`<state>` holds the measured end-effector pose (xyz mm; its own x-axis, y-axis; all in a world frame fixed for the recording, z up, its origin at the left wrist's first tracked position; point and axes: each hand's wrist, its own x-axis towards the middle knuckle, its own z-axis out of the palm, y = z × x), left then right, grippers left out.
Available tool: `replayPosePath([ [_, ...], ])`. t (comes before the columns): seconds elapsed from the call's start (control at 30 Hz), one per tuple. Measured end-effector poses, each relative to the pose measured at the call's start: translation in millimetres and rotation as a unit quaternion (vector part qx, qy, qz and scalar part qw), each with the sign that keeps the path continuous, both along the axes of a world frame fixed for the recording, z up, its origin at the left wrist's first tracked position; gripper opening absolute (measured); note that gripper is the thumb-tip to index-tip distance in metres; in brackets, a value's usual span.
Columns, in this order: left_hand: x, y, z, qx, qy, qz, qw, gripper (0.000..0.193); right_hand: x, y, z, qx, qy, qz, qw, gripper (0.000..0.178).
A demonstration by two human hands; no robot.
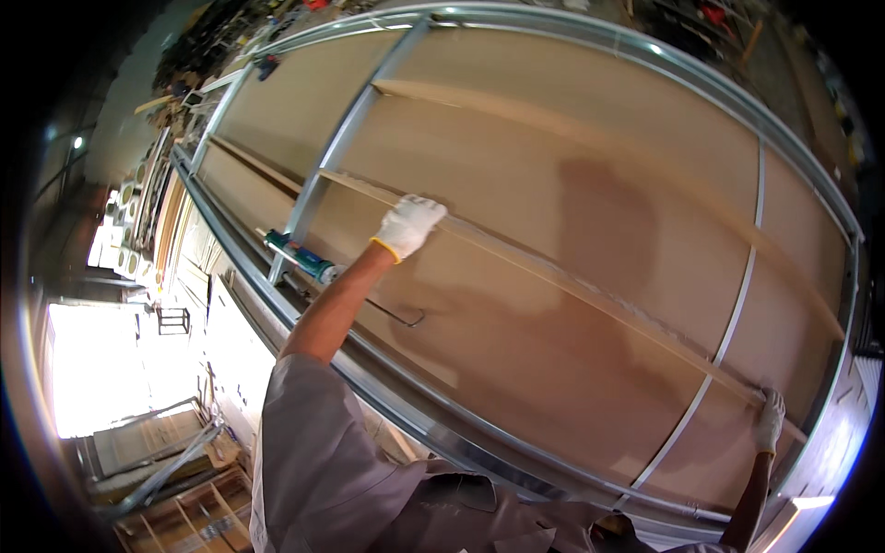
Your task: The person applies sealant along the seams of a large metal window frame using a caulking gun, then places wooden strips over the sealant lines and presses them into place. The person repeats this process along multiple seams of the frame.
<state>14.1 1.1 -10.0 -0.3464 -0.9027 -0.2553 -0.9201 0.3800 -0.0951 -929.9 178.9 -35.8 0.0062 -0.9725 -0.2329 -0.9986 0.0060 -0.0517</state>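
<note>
A long, narrow wooden strip (553, 270) runs slantwise over a large brown panel (498, 147) set in a metal frame (590, 35). An uneven whitish line shows along part of the strip's upper edge. Near its left end, my left hand (410, 224), in a white glove with a yellow cuff, has its fingers wrapped over it. My right hand (771, 419), also gloved, grips the strip close to its right end; its fingertips are partly hidden. Beside my left forearm lies a caulking gun (300, 256) with a green tube, its hooked rod pointing across the panel.
Another wooden strip (553, 120) crosses the panel farther away. A metal crossbar (346, 138) and a thinner light bar (742, 286) span the frame. Clutter lies past the far side (212, 46). Wooden crates (189, 516) stand at the lower left, near a bright opening (97, 369).
</note>
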Motion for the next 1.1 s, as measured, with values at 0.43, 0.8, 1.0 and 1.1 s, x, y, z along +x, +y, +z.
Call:
replayPosePath([
  [0.43,128.0,-30.6,-41.2,-0.256,0.068,0.184,0.947,0.056,93.7,-49.7,-17.8,-0.178,-0.041,-0.306,0.934,0.061],
  [0.8,128.6,-34.1,-62.8,-0.301,0.069,0.193,0.931,0.057,86.4,-33.9,-40.4,-0.147,0.111,-0.288,0.940,0.061],
  [1.0,129.9,-33.2,-54.5,-0.312,0.059,0.181,0.931,0.047,55.1,-25.1,-62.0,-0.203,0.078,-0.224,0.950,0.048],
  [1.1,124.7,-34.5,-33.6,-0.254,0.025,0.188,0.948,0.042,84.4,-36.2,-58.0,-0.123,0.246,-0.139,0.952,0.077],
])
